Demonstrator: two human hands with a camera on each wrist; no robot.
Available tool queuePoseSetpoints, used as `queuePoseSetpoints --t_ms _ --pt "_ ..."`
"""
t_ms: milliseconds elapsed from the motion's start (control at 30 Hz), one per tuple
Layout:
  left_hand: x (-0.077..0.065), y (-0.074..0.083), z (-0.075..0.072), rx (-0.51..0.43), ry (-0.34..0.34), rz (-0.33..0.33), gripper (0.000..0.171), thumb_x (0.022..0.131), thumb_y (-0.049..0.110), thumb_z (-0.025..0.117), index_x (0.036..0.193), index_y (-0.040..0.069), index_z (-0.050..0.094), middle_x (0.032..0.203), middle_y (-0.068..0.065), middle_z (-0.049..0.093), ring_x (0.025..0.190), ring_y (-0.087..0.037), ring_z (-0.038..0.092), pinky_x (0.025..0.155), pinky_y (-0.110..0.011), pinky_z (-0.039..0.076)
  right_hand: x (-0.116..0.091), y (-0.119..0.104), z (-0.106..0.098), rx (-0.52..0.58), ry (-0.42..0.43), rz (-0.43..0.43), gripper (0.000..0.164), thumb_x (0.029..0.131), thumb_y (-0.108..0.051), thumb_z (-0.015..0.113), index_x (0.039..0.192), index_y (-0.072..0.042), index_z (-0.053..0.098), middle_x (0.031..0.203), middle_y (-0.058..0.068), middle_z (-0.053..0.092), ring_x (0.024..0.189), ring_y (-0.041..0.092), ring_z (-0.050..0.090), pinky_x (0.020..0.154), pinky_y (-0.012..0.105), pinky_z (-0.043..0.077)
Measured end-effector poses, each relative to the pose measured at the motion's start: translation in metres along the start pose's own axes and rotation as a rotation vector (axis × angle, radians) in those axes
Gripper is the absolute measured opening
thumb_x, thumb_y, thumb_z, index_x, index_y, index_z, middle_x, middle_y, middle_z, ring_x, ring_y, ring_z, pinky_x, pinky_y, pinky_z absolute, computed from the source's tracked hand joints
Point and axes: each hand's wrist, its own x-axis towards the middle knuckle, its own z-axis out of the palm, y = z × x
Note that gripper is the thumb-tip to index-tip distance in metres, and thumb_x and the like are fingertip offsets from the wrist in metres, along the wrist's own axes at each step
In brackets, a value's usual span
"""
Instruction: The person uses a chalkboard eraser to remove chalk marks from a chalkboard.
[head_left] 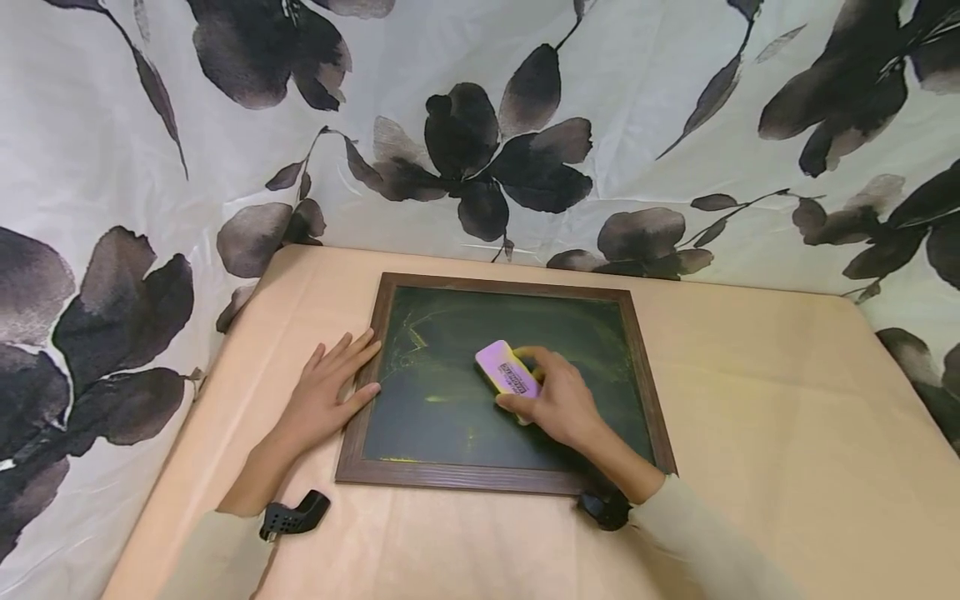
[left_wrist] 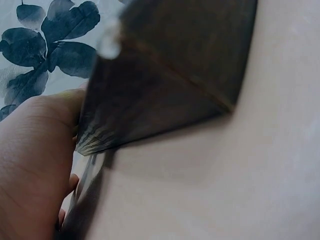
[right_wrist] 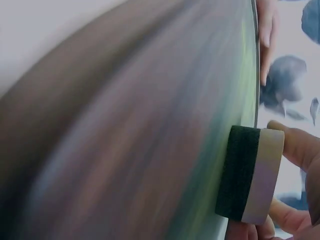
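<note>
A chalkboard point(head_left: 442, 425) with a dark brown wooden frame point(head_left: 465, 476) lies flat on the table. My right hand point(head_left: 561, 398) grips a pink-and-yellow eraser point(head_left: 504, 365) between thumb and fingers, over the middle of the board. In the right wrist view, the dark felt point(right_wrist: 239, 172) of the eraser faces the board surface. My left hand point(head_left: 321, 406) lies with fingers spread, its fingertips and thumb tip at the left side of the frame. Yellow chalk marks point(head_left: 415, 337) show at the upper left of the board, with fainter smears elsewhere.
The table has a pale peach cover point(head_left: 765, 400). Behind it and to the left hangs a white cloth with dark flowers point(head_left: 468, 158). A black wrist device point(head_left: 295, 515) sits at the left wrist, another point(head_left: 604, 508) at the right.
</note>
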Motion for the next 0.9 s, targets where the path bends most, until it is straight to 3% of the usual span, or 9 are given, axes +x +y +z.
queuePoseSetpoints --t_ms 200,433,700,900 --pt "-0.002 0.000 0.000 -0.002 0.002 -0.003 0.060 0.095 0.040 0.058 0.147 0.015 0.042 0.155 -0.006 0.029 0.141 -0.036 0.022 0.112 -0.057 0.006 -0.017 0.041 -0.038 0.060 -0.030 0.040 0.066 0.076 -0.027 0.083 0.132 -0.008 0.053 0.085 0.011 0.061 0.061 0.015 0.060 0.051 0.032 0.050" --pt "0.000 0.000 -0.003 -0.001 -0.003 -0.002 0.060 0.095 0.040 0.057 0.147 0.014 0.041 0.155 -0.006 0.029 0.141 -0.036 0.022 0.112 -0.057 0.005 -0.030 0.067 -0.068 0.067 0.000 0.110 0.067 0.078 -0.019 0.081 0.135 -0.002 0.048 0.085 0.016 0.059 0.056 0.017 0.062 0.047 0.030 0.052" --pt "-0.002 0.001 0.000 -0.017 -0.003 -0.011 0.060 0.095 0.039 0.059 0.146 0.014 0.042 0.155 -0.006 0.029 0.141 -0.036 0.022 0.112 -0.057 0.005 -0.028 0.076 -0.075 0.061 0.010 0.135 0.068 0.078 -0.025 0.081 0.134 -0.002 0.050 0.085 0.015 0.057 0.063 0.022 0.060 0.048 0.031 0.051" --pt "0.000 0.003 -0.001 -0.013 0.005 -0.009 0.059 0.095 0.039 0.058 0.146 0.015 0.042 0.154 -0.007 0.030 0.141 -0.036 0.022 0.112 -0.057 0.006 -0.017 0.070 -0.070 0.086 0.001 0.092 0.066 0.077 -0.021 0.082 0.133 -0.001 0.053 0.085 0.016 0.058 0.063 0.021 0.060 0.048 0.031 0.052"
